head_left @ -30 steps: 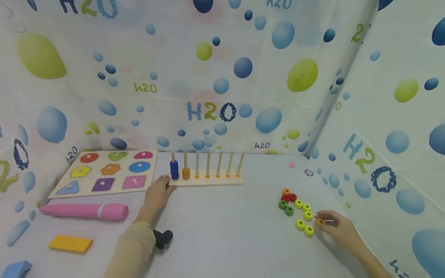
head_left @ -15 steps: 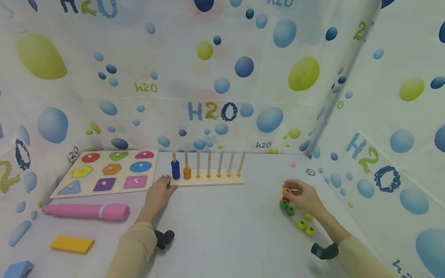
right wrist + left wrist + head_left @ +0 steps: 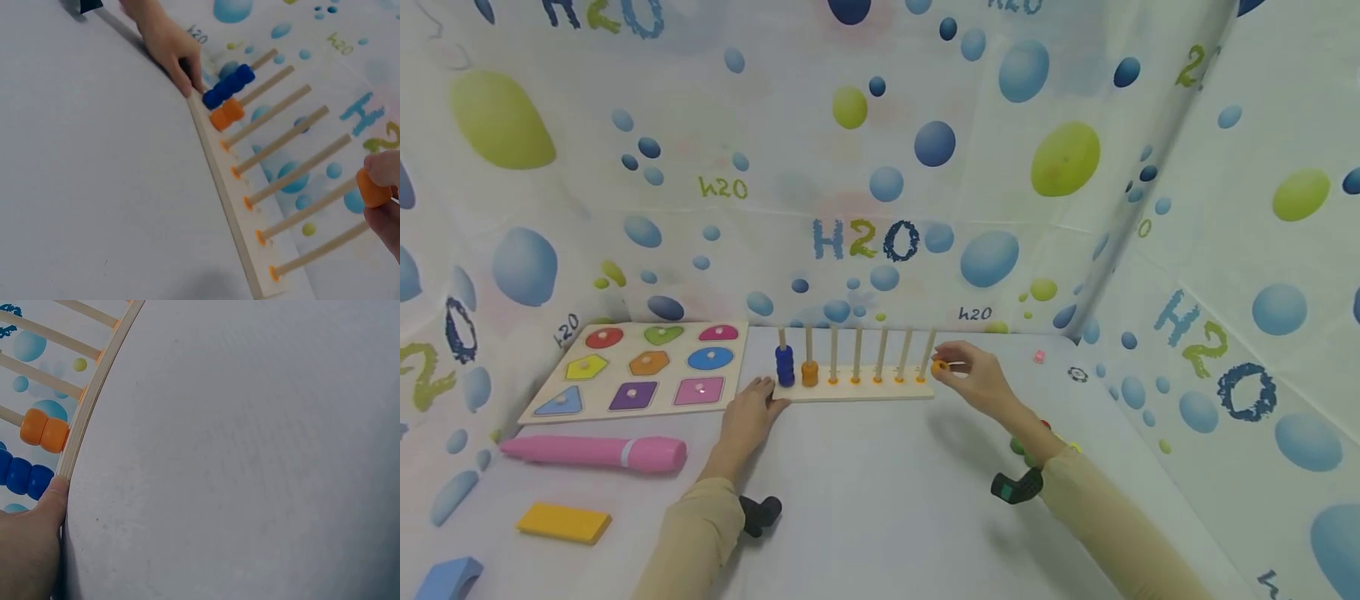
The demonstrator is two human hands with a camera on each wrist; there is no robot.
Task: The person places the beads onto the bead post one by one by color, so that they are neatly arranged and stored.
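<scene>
A wooden bead stacker with a row of pegs [image 3: 865, 395] stands at the back of the table. Blue beads [image 3: 785, 367] fill part of its leftmost peg, and orange beads [image 3: 809, 374] sit on the second. My left hand [image 3: 749, 421] holds the board's left end, thumb [image 3: 55, 497] against the front edge. An orange bead [image 3: 374, 189] is pinched between the thumb and fingers of my right hand [image 3: 981, 382]. That bead is close to the upper part of the rightmost peg [image 3: 928, 350]; whether they touch is unclear.
Loose green beads [image 3: 1017, 446], with bits of red and yellow ones, show behind my right forearm. On the left lie a shape puzzle board [image 3: 587, 409], a pink marker-shaped object [image 3: 580, 451], a yellow block [image 3: 565, 522] and a blue block [image 3: 448, 577].
My right hand has gone from the right side to the loose beads, then left and away to the stacker's rightmost peg, with an orange bead. My left hand stays at the board's end.
</scene>
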